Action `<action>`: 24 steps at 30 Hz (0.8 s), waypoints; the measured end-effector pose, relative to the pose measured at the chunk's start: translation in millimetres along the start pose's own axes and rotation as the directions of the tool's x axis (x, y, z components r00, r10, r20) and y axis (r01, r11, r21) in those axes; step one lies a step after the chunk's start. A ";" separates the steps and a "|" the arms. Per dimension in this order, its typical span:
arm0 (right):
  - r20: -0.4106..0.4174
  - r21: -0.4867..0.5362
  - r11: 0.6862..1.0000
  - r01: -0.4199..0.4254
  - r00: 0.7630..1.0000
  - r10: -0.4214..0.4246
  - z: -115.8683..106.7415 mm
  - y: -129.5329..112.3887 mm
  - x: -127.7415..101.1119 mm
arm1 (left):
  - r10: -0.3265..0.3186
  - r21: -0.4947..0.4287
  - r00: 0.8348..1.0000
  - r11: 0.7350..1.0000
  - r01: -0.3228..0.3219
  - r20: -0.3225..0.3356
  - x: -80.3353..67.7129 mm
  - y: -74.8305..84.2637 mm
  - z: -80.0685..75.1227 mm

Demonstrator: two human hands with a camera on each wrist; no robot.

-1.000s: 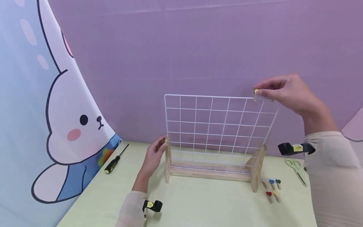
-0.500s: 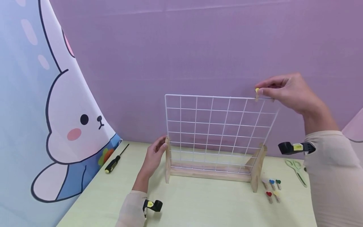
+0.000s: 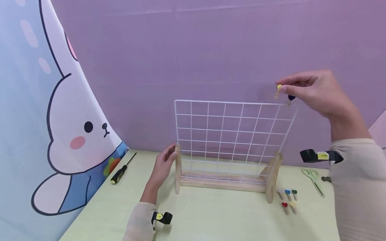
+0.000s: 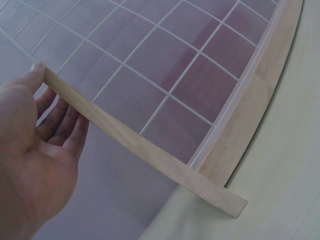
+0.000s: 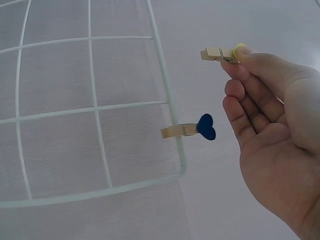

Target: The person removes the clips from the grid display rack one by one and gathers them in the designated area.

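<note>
My right hand [image 3: 316,93] pinches a small wooden clothespin [image 5: 216,54] with a yellow top between thumb and fingertips. It is apart from the white wire grid [image 3: 232,134], off its top edge near the right corner. A clothespin with a dark blue heart [image 5: 206,127] is clipped on that top edge, partly behind my hand in the head view. My left hand [image 3: 164,164] holds the upper end of the left upright of the wooden stand [image 4: 140,145], thumb on the near side and fingers behind. The grid stands upright in this stand.
On the table right of the stand lie several heart-topped clothespins, among them a red one [image 3: 284,205] and a blue one [image 3: 287,192]. Green scissors [image 3: 314,180] lie beyond them. A black screwdriver [image 3: 122,170] lies at the left, and a purple cloth [image 3: 181,50] hangs behind.
My right hand has lifted the yellow-topped clothespin off the grid's top edge, up and slightly right, uncovering the dark blue heart clothespin. The left hand has stayed in place.
</note>
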State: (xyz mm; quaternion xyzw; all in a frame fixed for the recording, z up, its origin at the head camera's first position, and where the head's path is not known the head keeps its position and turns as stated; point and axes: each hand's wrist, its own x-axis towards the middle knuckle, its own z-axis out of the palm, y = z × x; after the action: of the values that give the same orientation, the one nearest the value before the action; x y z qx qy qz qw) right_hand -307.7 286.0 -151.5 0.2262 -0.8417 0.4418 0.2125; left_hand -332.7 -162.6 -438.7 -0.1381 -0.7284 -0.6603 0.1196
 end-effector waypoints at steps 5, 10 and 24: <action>-0.016 -0.011 0.999 0.030 0.999 -0.030 -3.0 -3.0 -8.2 | -0.005 -0.005 1.000 1.000 0.005 -0.006 0.4 -0.4 2.1; -0.039 -0.020 0.996 0.082 0.996 -0.083 -6.7 0.6 -19.7 | 0.001 -0.003 1.000 1.000 -0.001 -0.005 1.5 -1.2 2.8; -0.066 -0.062 0.994 0.093 0.993 -0.097 -13.3 27.3 -53.4 | 0.014 -0.006 1.000 1.000 -0.014 -0.007 1.7 -0.4 1.0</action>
State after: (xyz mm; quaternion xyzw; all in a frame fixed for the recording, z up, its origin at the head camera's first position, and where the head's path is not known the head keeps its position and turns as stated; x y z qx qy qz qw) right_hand -277.9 321.4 -192.1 0.2443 -0.8348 0.4139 0.2685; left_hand -334.4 -161.6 -438.7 -0.1414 -0.7252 -0.6620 0.1262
